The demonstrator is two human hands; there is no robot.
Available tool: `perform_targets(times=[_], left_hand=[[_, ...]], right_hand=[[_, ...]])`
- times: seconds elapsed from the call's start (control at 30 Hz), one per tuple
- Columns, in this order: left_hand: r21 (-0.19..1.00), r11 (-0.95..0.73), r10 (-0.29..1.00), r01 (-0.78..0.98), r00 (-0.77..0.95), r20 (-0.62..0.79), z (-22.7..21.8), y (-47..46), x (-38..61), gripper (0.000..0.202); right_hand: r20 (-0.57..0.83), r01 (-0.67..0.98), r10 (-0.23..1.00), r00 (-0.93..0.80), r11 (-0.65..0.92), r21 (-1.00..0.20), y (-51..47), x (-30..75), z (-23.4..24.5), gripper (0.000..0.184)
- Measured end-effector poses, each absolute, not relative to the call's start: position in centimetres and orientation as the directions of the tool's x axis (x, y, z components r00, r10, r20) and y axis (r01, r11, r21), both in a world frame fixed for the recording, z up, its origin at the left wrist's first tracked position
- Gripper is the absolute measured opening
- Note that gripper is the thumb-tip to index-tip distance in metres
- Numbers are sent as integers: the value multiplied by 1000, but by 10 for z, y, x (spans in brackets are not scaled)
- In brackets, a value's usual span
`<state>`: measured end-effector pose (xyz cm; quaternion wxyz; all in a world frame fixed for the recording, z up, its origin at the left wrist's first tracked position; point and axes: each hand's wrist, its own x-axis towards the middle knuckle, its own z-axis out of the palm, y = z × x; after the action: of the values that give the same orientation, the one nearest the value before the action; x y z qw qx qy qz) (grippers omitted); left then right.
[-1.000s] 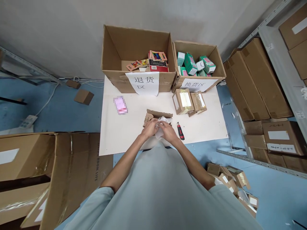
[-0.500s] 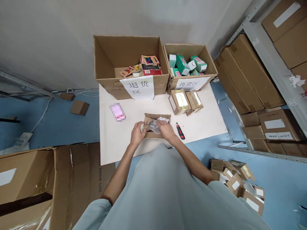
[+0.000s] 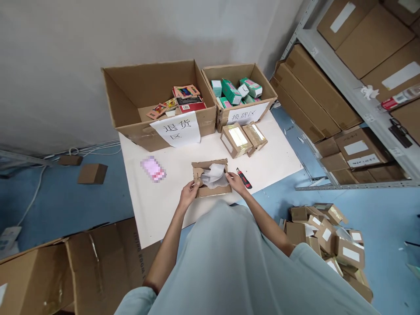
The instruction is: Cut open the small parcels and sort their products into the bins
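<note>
A small opened cardboard box point(image 3: 213, 191) lies on the white table in front of me, its flaps spread. Crumpled whitish packing wrap point(image 3: 214, 175) fills it and hides whatever is beneath. My left hand point(image 3: 189, 194) grips the box's left side, thumb on the flap. At the right edge, my right hand point(image 3: 235, 182) holds the box with its fingers closed on the wall. Just beyond that hand rests a red and black utility knife point(image 3: 244, 178).
Two taped cartons point(image 3: 236, 140) sit behind the knife. A large box of booklets point(image 3: 131, 135) and a box of green packages point(image 3: 226, 119) line the table's back. A pixelated pink item point(image 3: 153, 169) lies left. Shelving point(image 3: 328, 57) and piled cartons point(image 3: 328, 236) stand right.
My right hand has left the packing wrap and moved to the box's right edge. The wrap now bulges up more openly. The whole view has turned slightly to the right.
</note>
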<state>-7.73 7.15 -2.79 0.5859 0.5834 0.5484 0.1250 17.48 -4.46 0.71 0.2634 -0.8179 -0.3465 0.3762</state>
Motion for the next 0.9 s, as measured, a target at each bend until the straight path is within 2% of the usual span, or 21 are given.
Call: perform_targets(times=[0.2, 0.3, 0.4, 0.67, 0.9], left_hand=[[868, 248, 801, 430, 412, -433, -5, 62, -90, 69], [905, 186, 824, 382, 441, -355, 13, 54, -86, 71], [929, 121, 805, 350, 514, -298, 30, 47, -70, 72], [968, -50, 569, 248, 803, -176, 47, 11, 12, 70], [959, -147, 323, 242, 928, -184, 42, -70, 94, 59]], right_hand=[[-341, 244, 761, 551, -538, -807, -67, 163, 24, 41], [-263, 135, 732, 628, -436, -890, -90, 161, 37, 49], [-227, 64, 654, 722, -390, -919, -120, 159, 50, 58], [-201, -53, 332, 922, -404, -913, -230, 163, 74, 69], [-203, -150, 105, 974, -378, -914, -328, 194, 64, 75]])
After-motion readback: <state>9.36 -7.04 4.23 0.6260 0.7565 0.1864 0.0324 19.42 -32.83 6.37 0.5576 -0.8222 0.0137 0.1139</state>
